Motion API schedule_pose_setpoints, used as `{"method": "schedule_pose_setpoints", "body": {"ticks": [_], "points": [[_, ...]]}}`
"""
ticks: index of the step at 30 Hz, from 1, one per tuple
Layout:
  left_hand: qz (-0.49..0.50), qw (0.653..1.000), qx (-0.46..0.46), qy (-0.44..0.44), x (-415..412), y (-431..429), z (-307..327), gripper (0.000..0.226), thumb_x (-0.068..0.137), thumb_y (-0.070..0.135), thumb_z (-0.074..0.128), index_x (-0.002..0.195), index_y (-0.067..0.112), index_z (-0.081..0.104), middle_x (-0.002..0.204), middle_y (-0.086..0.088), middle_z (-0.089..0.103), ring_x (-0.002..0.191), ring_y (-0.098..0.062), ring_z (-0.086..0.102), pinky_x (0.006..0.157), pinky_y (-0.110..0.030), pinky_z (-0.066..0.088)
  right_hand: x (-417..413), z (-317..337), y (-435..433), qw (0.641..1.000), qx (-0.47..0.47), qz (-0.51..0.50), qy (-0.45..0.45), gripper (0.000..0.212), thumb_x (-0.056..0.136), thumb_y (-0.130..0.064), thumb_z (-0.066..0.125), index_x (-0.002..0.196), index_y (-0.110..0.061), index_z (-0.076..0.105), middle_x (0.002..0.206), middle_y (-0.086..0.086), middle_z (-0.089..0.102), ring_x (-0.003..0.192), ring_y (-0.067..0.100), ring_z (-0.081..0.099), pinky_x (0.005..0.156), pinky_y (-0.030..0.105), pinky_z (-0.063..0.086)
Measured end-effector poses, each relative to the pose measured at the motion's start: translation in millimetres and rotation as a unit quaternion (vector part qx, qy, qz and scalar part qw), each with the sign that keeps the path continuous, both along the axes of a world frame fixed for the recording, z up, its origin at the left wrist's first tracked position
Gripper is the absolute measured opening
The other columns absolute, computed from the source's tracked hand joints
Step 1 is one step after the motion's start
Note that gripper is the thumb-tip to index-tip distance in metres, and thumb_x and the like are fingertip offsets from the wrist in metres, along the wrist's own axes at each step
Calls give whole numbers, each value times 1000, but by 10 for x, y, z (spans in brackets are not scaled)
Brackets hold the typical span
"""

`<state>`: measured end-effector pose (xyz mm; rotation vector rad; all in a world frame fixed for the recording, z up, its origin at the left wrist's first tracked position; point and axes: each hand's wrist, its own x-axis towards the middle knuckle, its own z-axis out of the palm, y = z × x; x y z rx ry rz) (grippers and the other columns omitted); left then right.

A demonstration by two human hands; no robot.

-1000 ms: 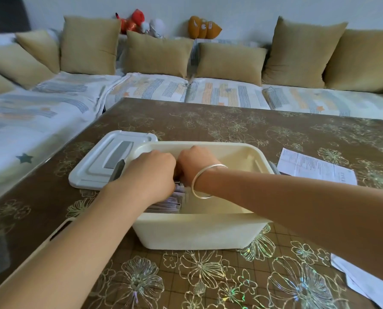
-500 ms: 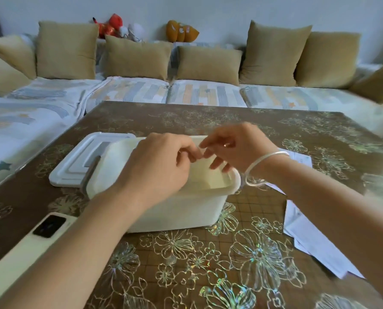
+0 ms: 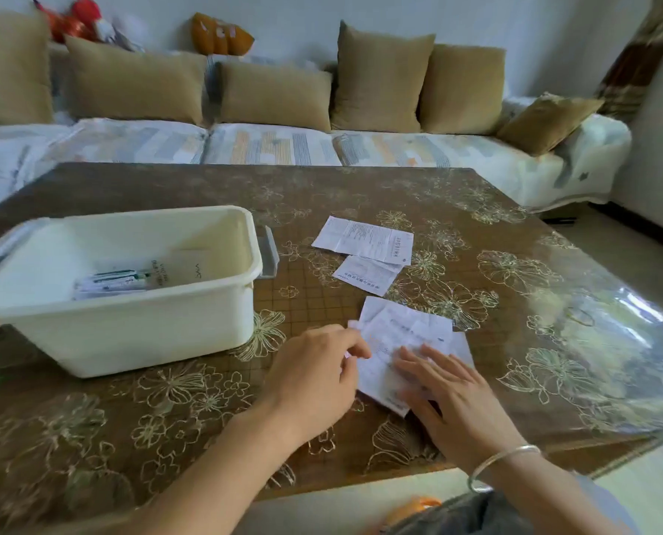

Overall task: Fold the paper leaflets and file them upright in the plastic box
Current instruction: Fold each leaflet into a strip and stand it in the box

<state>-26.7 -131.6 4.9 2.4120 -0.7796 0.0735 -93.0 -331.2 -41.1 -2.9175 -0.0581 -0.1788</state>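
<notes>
This is a home living room. A long sofa (image 3: 272, 144) with patterned covers and tan cushions (image 3: 275, 96) runs along the wall, with soft toys (image 3: 221, 34) behind it. A table (image 3: 399, 187) in front wears a brown floral cloth.

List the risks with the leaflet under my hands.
The crumpled white printed leaflet, pinched by the left hand and pressed by the flat right hand, may fold crooked. A white sheet edge showing beneath might get folded in too. Both lie near the front edge of the brown floral table and could slide off.
</notes>
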Motion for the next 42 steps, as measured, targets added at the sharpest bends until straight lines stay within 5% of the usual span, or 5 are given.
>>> {"method": "schedule_pose_setpoints", "body": {"ticks": [9,21,34,37,42], "points": [[72,994,65,41,-27,30,-258,35,82,43,73,114,32,62,113,18,54,88,1,54,61,-6,32,226,209,104,991,130,17,-6,25,91,-29,59,116,-30,60,122,-11,56,115,9,50,95,25,41],[82,994,61,36,-29,23,-310,46,79,50,73,120,32,60,120,16,50,98,-6,56,82,-22,47,798,471,25,980,63,-73,175,92,58,-51,84,133,-24,39,128,3,43,113,23,52,95,36,44],[90,995,37,23,-51,7,-389,59,80,51,72,131,29,52,124,13,50,101,-7,55,83,-24,51,688,440,82,853,453,-199,169,53,70,-16,83,114,-12,54,98,8,69,87,25,68,79,38,56],[90,996,19,19,-80,-7,-379,60,81,45,73,133,28,49,124,13,51,96,-6,57,80,-22,52,558,447,94,877,410,-158,193,23,76,-16,78,96,-12,67,91,3,71,67,13,64,56,22,50],[164,976,-131,-52,-33,91,-168,45,80,28,71,122,22,56,116,15,62,76,3,59,62,-14,51,451,568,212,888,447,-102,35,12,75,-17,78,84,-18,70,86,-5,73,78,11,67,78,29,56]]}}
